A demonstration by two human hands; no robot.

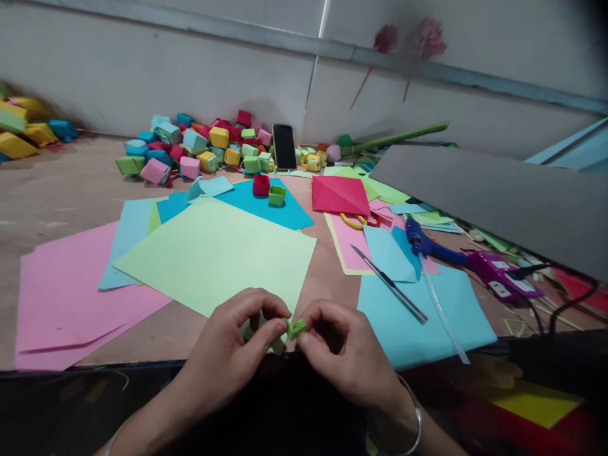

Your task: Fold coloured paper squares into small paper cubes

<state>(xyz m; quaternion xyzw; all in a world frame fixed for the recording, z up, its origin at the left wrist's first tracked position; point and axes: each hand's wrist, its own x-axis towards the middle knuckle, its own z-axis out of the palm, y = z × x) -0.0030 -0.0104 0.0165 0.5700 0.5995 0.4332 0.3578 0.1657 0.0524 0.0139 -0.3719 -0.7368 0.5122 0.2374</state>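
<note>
A small piece of folded green paper (297, 328) is pinched between both hands near the table's front edge. My left hand (242, 335) grips its left end with thumb and forefinger, and my right hand (339, 345) grips the right end. Another pale green piece of paper shows partly behind my left fingers; whether that hand also holds it, I cannot tell. Just beyond the hands lies a large pale green sheet (223, 253). Two tiny open paper boxes, one red (261, 185) and one green (277, 195), stand on a blue sheet (294, 212).
Pink sheets (71, 297) lie left. A craft knife (389, 282) rests on light blue paper (446, 316), near a glue gun (437, 247) with a glue stick. Behind are a phone (284, 147), a heap of paper cubes (194, 140) and a grey board (494, 202) jutting in from the right.
</note>
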